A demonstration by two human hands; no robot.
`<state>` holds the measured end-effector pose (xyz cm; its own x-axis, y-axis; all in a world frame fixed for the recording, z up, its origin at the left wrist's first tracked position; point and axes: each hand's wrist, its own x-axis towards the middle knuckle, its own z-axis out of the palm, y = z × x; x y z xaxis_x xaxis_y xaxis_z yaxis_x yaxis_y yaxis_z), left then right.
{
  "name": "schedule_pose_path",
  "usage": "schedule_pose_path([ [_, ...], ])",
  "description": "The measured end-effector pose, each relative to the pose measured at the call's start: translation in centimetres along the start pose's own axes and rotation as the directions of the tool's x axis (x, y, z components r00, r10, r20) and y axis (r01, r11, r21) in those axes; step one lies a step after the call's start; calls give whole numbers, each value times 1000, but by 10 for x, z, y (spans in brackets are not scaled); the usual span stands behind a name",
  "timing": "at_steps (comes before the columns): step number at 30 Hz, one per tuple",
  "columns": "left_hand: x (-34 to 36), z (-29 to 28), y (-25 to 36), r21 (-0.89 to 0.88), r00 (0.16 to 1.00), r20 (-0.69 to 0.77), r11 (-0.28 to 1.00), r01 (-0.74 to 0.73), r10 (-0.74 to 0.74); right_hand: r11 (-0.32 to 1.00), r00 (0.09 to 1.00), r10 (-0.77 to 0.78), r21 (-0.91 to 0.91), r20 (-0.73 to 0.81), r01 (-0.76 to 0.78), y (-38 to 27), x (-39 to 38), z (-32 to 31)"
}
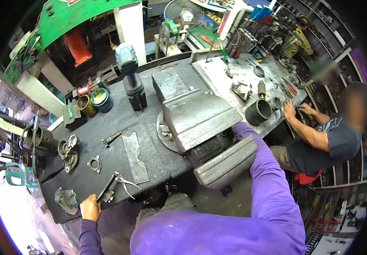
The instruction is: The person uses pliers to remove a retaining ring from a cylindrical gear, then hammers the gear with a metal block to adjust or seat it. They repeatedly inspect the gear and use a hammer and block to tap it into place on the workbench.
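My left hand [90, 208] is closed at the bench's front-left edge. Its fingers meet the near end of a dark bar-shaped tool [107, 187] with curved silver levers; I cannot make out what they grip. A crumpled rag [66, 200] lies just left of that hand. My right arm, in a purple sleeve [270, 178], reaches over to the large bench vise [202, 117]. The right hand itself is hidden behind the vise's jaws, which stand apart. A flat metal strip [135, 157], a small flange [94, 163] and a bolt-like part [111, 139] lie between my arms.
A cordless impact wrench [131, 76] stands behind the vise, with two open cans [101, 100] to its left. Metal castings [67, 153] sit at the left. On the right, a co-worker [328, 136] works beside a black cylinder [258, 112] and hand tools on a pale board.
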<state>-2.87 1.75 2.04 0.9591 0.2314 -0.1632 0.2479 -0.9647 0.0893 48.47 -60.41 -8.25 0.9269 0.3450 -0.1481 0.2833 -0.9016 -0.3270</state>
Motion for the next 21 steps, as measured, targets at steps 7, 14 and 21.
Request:
schedule_pose_path([
  [7, 0, -10, 10, -16, 997, 52, 998, 65, -64, 881, 974, 223, 419, 40, -219, -38, 5, -57],
  [14, -3, -16, -3, -110, 998, 60, 994, 7, 0, 596, 960, 220, 803, -170, 6, -72, -82, -226],
  [21, -6, -19, -16, -222, 989, 145, 975, 30, 2, 551, 912, -165, 732, -375, 400, -217, -251, -355],
])
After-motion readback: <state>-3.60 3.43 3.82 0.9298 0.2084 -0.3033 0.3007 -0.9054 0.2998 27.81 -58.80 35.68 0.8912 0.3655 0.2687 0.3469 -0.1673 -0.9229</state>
